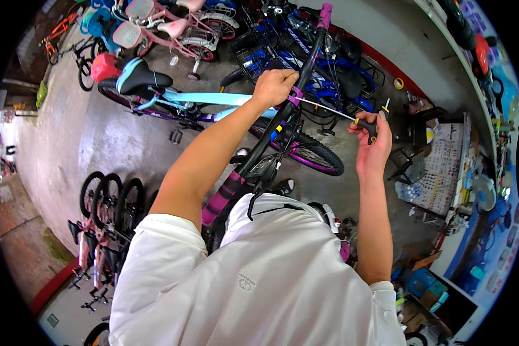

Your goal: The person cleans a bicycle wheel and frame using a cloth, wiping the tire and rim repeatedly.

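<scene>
A light-blue bicycle [213, 99] with purple parts stands in front of me, its black handlebar [259, 149] running across the view from near to far. My left hand [274, 87] is closed at the handlebar's middle, beside the purple stem clamp [294, 96]; its fingertips are partly hidden. My right hand [373, 138] grips the black-and-yellow handle of a T-handle hex key [328, 109]. The key's long shaft points left and its tip meets the stem clamp. Nearest me is the bar's purple-and-black grip [224, 199], with a black brake lever beside it.
Blue bicycles [297, 43] stand close together beyond the handlebar, and pink children's bicycles [179, 27] stand at the far left. Several more bikes [106, 230] are lined up at the lower left. Along the right wall are a cluttered shelf and a parts board [441, 167].
</scene>
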